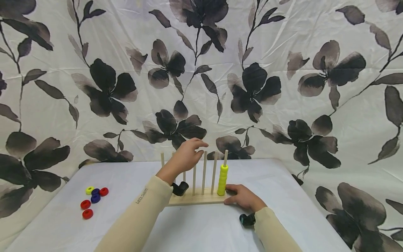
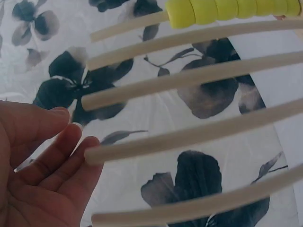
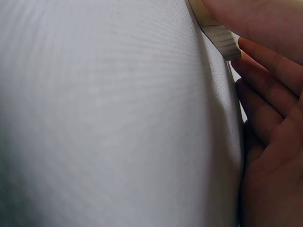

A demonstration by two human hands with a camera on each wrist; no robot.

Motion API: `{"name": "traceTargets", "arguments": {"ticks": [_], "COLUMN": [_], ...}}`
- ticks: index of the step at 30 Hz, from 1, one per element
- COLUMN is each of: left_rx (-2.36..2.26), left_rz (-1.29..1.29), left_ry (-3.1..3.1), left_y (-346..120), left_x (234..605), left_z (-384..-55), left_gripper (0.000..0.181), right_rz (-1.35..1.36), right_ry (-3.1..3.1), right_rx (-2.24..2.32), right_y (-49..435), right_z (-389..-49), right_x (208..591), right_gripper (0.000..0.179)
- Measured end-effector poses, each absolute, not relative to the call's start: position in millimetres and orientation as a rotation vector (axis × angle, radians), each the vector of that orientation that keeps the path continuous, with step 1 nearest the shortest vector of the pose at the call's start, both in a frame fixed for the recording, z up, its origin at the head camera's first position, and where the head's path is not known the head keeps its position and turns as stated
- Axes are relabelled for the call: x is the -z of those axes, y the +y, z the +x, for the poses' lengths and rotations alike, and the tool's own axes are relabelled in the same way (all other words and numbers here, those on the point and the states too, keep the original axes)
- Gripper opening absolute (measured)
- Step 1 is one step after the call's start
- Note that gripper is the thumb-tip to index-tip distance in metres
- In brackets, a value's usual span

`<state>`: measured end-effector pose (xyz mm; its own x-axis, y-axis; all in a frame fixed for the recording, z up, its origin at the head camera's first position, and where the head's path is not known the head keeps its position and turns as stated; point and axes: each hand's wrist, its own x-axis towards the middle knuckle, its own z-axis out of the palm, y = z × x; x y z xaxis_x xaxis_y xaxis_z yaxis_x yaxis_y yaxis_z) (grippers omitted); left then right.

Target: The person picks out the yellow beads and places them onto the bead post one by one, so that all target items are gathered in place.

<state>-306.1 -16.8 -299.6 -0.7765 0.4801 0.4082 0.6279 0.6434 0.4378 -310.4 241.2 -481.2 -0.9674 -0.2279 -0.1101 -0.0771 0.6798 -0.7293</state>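
Observation:
A wooden peg rack (image 1: 198,200) with several upright pegs stands on the table. Yellow rings (image 1: 222,180) are stacked on its rightmost peg, whose top sticks out bare; the left wrist view also shows this yellow stack (image 2: 218,10). My left hand (image 1: 186,156) is raised over the rack's left part, its fingers loosely bent near the peg tops, and nothing shows between thumb and fingers (image 2: 71,161). At the rack's right end my right hand (image 1: 244,196) grips the base (image 3: 222,40), thumb in front and fingers behind. The left hand and forearm partly hide the left pegs.
Loose rings lie on the table's left side: red rings (image 1: 87,214), blue rings (image 1: 96,198) and a yellow ring (image 1: 90,190). A white cloth covers the table (image 1: 195,227). Behind it hangs a flower-patterned curtain (image 1: 201,87).

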Motion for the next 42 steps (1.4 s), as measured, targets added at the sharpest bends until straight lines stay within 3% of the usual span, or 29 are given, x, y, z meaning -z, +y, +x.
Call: {"name": "traceTargets", "arguments": {"ticks": [42], "left_rx": [0.858], "left_rz": [-0.603], "left_ry": [-2.475], "left_y": [-119], "left_x": [320], "left_z": [-285], "left_gripper": [0.036], "right_rz": [-0.229], "right_ry": [2.703], "right_rx": [1.171], "right_y": [237], "right_z": [-306], "right_x": [481], "right_gripper": [0.071]}}
